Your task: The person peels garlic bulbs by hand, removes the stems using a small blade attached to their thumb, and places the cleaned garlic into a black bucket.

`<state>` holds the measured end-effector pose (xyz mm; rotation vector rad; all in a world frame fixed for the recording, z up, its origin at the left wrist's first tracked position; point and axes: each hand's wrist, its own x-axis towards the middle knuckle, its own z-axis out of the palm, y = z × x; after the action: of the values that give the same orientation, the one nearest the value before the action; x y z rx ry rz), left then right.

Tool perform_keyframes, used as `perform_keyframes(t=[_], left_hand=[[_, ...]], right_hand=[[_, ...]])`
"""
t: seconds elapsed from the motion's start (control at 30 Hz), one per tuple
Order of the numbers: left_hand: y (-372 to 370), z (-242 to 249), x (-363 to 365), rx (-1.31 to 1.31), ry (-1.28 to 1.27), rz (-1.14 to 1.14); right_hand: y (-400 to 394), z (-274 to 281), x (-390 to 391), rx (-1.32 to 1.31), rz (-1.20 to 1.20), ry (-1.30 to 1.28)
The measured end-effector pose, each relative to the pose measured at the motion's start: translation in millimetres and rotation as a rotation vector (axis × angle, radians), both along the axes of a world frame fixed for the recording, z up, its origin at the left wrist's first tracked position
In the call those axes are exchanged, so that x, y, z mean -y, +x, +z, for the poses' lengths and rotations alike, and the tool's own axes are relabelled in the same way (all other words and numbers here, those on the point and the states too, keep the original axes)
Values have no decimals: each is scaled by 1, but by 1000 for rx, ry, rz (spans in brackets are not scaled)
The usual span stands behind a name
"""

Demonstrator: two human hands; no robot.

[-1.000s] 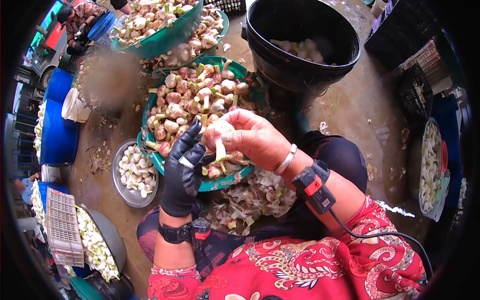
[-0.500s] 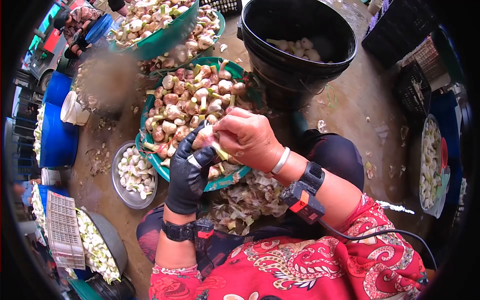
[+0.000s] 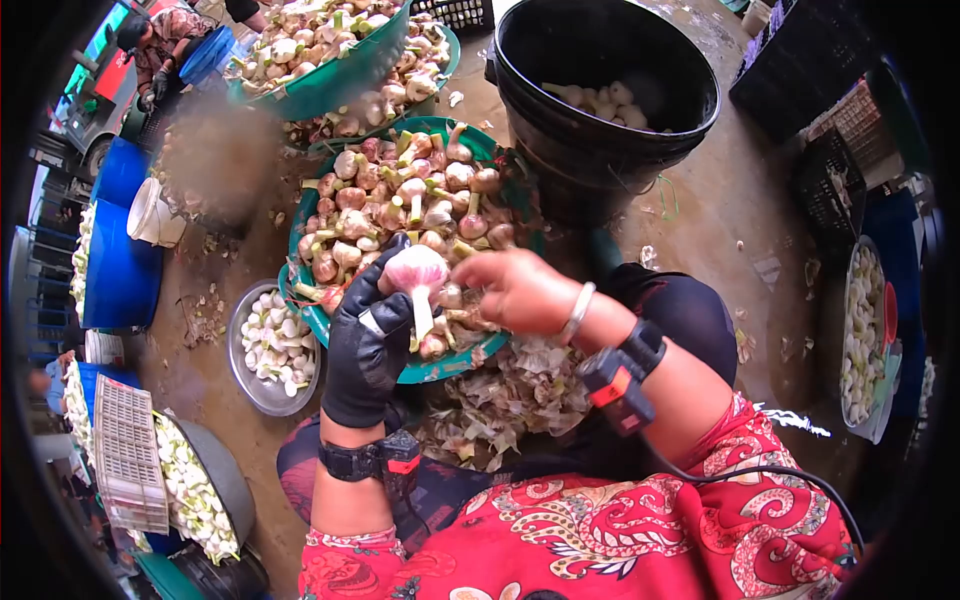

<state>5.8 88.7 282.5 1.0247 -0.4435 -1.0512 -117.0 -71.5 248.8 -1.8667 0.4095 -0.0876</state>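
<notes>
My left hand (image 3: 367,345), in a black glove, is closed round a garlic bulb (image 3: 417,267) with smooth pinkish-white skin. Its pale cut stem points down toward me. Just right of the bulb is my bare right hand (image 3: 522,290), apart from it, with fingers loosely bent, spread a little and slightly blurred. Nothing shows in them. Beneath both hands, a green basin (image 3: 298,235) holds many unpeeled garlic bulbs (image 3: 350,197) with cut stems. Papery garlic skins (image 3: 505,405) lie heaped between my legs.
A tall black bucket (image 3: 590,150) with some pale bulbs inside stands ahead. At left sits a metal bowl (image 3: 240,370) of white peeled garlic. Another heaped green basin (image 3: 340,75) is beyond. Blue tubs (image 3: 130,265) line the left, and a person (image 3: 165,45) works far left.
My right hand has come away from the bulb to the right. The bulb now sits with its stem downward in my left hand, its smooth pinkish surface showing.
</notes>
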Motion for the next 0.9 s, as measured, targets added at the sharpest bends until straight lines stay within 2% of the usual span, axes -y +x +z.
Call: perform_keyframes(t=[0.03,0.07,0.1,0.17,0.2,0.27,0.3,0.37,0.5,0.53,0.57,0.6,0.63,0.7,0.73,0.77,0.83,0.9], left_hand=[[-1,-1,2,90,44,-17],[-2,-4,5,178,87,-43],[-5,0,7,414,156,-52],[-10,-1,9,532,227,-21],[-8,-3,8,530,231,-22],[0,-6,4,1057,243,-19],[2,-4,3,1056,243,-18],[3,3,3,1308,283,-8],[-1,9,5,1355,345,23],[4,5,4,1241,370,60],[10,0,3,1127,392,98],[19,-12,1,1094,511,56],[23,-32,-3,1098,509,64],[24,-60,-10,1556,418,8],[20,-64,-12,1477,415,-46],[19,-58,-10,1199,425,-120],[3,-17,1,516,499,-14],[7,-10,2,474,436,13]], right_hand=[[-1,8,5,-12,-90,360],[-4,19,5,36,-55,658],[-6,24,4,86,-18,955],[1,14,-4,146,-60,825],[4,11,-3,71,-83,758],[3,16,-1,52,-85,698],[2,18,0,34,-85,634],[2,10,-3,70,-98,581],[-2,10,-4,110,-76,547],[-3,7,-4,176,-15,727],[-4,7,-4,177,-11,726],[-6,9,-5,250,58,910],[-6,11,-5,323,130,1092],[-1,5,-3,402,48,1182],[0,7,-1,423,-3,1238],[1,8,2,445,-58,1293],[3,4,8,461,22,1345],[3,1,4,473,27,1423]])
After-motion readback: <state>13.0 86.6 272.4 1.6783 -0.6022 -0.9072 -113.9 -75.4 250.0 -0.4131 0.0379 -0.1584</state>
